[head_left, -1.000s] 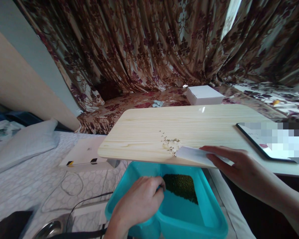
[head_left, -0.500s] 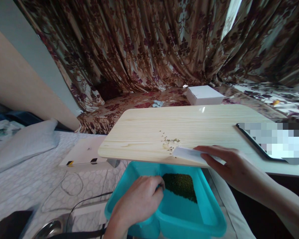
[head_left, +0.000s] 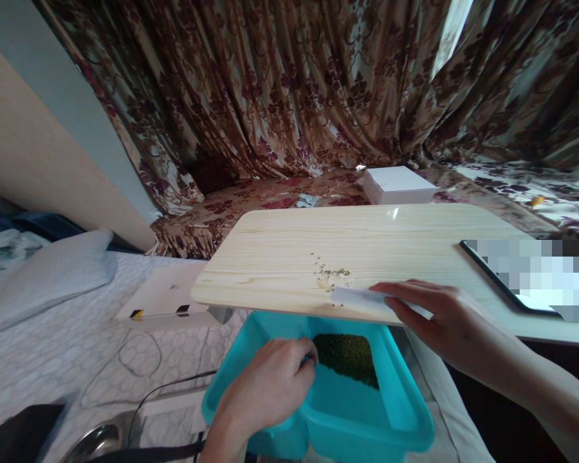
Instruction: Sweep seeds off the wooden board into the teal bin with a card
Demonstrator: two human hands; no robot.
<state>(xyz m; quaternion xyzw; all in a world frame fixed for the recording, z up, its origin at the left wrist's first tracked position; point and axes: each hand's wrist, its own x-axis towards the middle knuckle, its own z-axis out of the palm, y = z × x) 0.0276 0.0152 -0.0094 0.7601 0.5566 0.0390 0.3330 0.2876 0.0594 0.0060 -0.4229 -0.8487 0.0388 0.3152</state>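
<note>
My right hand [head_left: 434, 308] pinches a white card [head_left: 359, 297] between thumb and fingers. The card lies low against the wooden tabletop [head_left: 270, 247], near its front edge. Just beyond its left end, small green and brown bits [head_left: 335, 273] are scattered on the wood. Below that edge is a teal two-compartment bin [head_left: 367, 427]. A heap of small green grains [head_left: 348, 354], like mung beans, fills the back of its right compartment. My left hand [head_left: 270, 379] is closed over the bin's middle divider and appears to grip it; its fingertips are partly hidden.
A dark-edged tablet [head_left: 492, 280] with a blurred screen lies at the tabletop's right. Behind the table sits a white box [head_left: 399, 183]. On the bed at left are another white box [head_left: 166, 292], a pillow [head_left: 72, 270], cables [head_left: 174, 386] and a metal bowl [head_left: 96, 440].
The white card and my right hand have shifted slightly left along the tabletop. The bin has moved a little left with my left hand, which keeps its pose.
</note>
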